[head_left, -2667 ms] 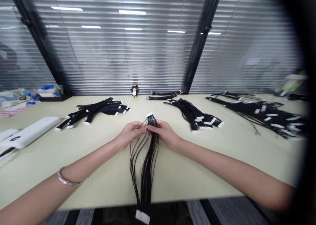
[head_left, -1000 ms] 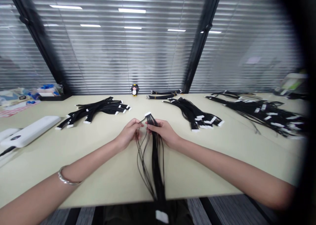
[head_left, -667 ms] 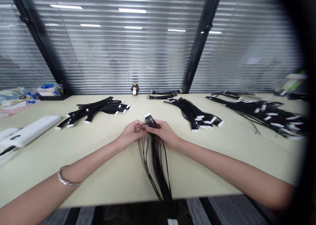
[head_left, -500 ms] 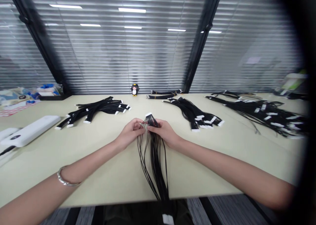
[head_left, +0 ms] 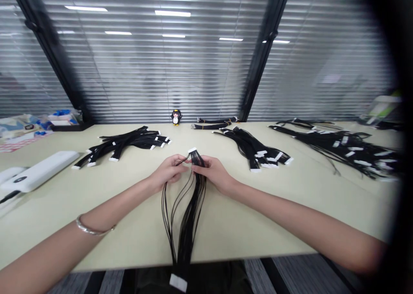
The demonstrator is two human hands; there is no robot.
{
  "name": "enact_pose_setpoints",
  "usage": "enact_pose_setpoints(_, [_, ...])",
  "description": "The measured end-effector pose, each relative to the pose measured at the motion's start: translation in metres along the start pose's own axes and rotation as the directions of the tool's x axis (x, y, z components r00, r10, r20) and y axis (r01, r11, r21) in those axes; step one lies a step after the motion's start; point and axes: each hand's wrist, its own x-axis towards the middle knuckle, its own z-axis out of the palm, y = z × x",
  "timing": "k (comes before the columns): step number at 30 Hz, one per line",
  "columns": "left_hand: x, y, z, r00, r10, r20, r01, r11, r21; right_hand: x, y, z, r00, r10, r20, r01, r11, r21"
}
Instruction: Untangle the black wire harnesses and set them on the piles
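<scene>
Shifted since the earlier frame: lower white connector (head_left: 178, 282), swung to your left; loose strands (head_left: 173, 253), spread wider from the main bundle; your left hand (head_left: 167, 171), drawn slightly outward.

Item, largest: pale counter (head_left: 251, 225), bearing the lot.
Item: far-right heap (head_left: 332, 144) of black cables with white ends.
Item: left pile (head_left: 129, 141) and right-of-centre pile (head_left: 248, 147), similar stock, apart from your hands.
Item: black wire harness (head_left: 187, 233), between your hands, running towards you past the counter's near edge. Step in hand, by judgement: sorting strands at the upper end. Next move calls for keeping the drawn-off strands separate while the main bundle stays steady.
Item: your right hand (head_left: 216, 172), its grip closed on the main bundle, just below the upper white connector (head_left: 192, 150), thumb on top.
Item: your left hand, its grip pinching a few thin strands beside that connector; exact count not legible.
Item: silver bracelet (head_left: 92, 232), on your left forearm.
Item, smallest: penguin figurine (head_left: 176, 116), upright at the back.
</scene>
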Motion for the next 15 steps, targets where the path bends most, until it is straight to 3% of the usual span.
enact_pose_setpoints(6, [-0.0003, -0.0015, 0.0060, 0.999, 0.014, -0.030, -0.008, 0.978, 0.206, 0.0003, 0.0002, 0.0002, 0.999, -0.006, 0.031, 0.004, 0.998, 0.065])
enact_pose_setpoints(15, [-0.0002, -0.0046, 0.0066, 0.993, 0.032, -0.117, -0.018, 0.992, 0.123, 0.0010, -0.0003, 0.0011, 0.999, -0.023, -0.025, 0.023, 0.999, -0.028])
